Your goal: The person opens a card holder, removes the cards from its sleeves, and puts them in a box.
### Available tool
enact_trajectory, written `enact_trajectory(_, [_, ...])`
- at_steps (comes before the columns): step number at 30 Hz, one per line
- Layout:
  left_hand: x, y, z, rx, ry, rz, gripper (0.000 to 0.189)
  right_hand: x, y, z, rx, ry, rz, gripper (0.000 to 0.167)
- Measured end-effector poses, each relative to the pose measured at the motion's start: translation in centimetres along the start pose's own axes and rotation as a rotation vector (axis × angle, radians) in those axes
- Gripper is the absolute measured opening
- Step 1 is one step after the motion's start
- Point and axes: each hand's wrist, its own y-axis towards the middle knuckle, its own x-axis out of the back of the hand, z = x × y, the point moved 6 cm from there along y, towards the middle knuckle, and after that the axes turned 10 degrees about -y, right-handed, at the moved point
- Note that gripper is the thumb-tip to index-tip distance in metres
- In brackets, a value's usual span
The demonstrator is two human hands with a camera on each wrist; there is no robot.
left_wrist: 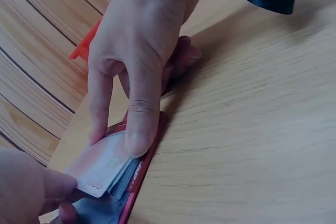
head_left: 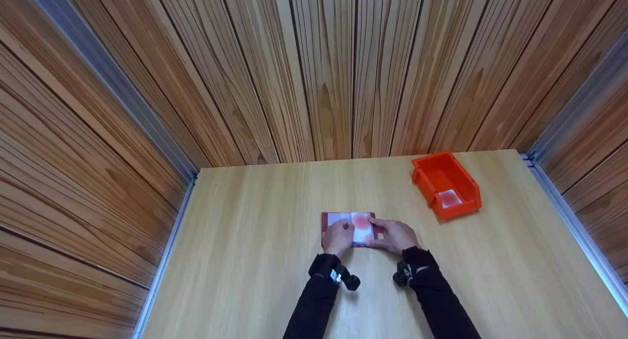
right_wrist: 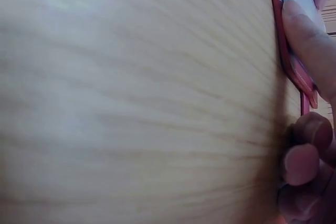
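Note:
A red card holder (head_left: 324,223) lies spread open on the table, with bluish-clear sleeves inside. On its right half is a white card with a pink patch (head_left: 362,225). My left hand (head_left: 337,238) pinches the near corner of this card between thumb and finger, as the left wrist view shows at its lower left (left_wrist: 100,163). From the right, my right hand (head_left: 398,236) grips the card's sides, thumb on the near edge and a finger on the far one. The right wrist view catches only the holder's red edge (right_wrist: 283,51) and the right thumb (right_wrist: 310,40).
An orange bin (head_left: 427,182) stands at the back right of the table, with another white and pink card (head_left: 449,198) in it. Wood-plank walls (head_left: 324,74) enclose the back and sides. Metal rails (head_left: 579,241) run along the table's side edges.

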Motion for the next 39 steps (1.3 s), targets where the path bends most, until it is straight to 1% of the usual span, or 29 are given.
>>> enact_trajectory(2, [0.0, -0.1, 0.0, -0.009, -0.002, -0.013, 0.018, 0.1, -0.1, 0.1, 0.016, -0.009, -0.014, 0.076])
enact_trajectory(8, [0.1, -0.4, 0.2, 0.021, -0.051, -0.024, 0.018, 0.1, -0.2, 0.2, 0.002, -0.010, 0.000, 0.078])
enact_trajectory(12, [0.2, -0.3, 0.5, 0.023, -0.080, -0.039, 0.017, 0.1, -0.2, 0.2, 0.001, -0.021, 0.001, 0.080])
enact_trajectory(14, [0.4, -0.1, 0.7, 0.010, -0.108, -0.045, 0.017, 0.1, -0.2, 0.1, -0.008, -0.024, 0.004, 0.082])
enact_trajectory(17, [1.0, 0.1, 1.2, 0.008, -0.173, -0.048, 0.016, 0.0, -0.1, 0.1, -0.024, -0.016, 0.027, 0.084])
enact_trajectory(19, [1.7, 0.1, 1.6, 0.008, -0.216, -0.047, 0.015, -0.1, -0.1, 0.2, -0.030, -0.011, 0.045, 0.086])
enact_trajectory(21, [2.5, 0.1, 2.0, -0.017, -0.236, -0.074, 0.014, -0.2, 0.0, 0.2, -0.033, -0.001, 0.057, 0.086])
enact_trajectory(26, [3.8, -0.1, 3.2, -0.033, -0.278, -0.094, 0.014, -0.3, -0.3, -0.3, -0.053, 0.010, 0.058, 0.084])
enact_trajectory(27, [3.9, -0.2, 3.3, -0.022, -0.293, -0.083, 0.015, -0.2, -0.4, -0.4, -0.058, 0.012, 0.058, 0.084])
enact_trajectory(31, [4.4, -0.2, 3.9, -0.004, -0.330, -0.090, 0.014, 0.0, -0.5, -0.4, -0.062, 0.012, 0.056, 0.084])
enact_trajectory(39, [4.8, -0.3, 4.1, 0.058, -0.325, -0.071, 0.015, -0.1, -0.2, -0.1, -0.058, 0.028, 0.057, 0.084])
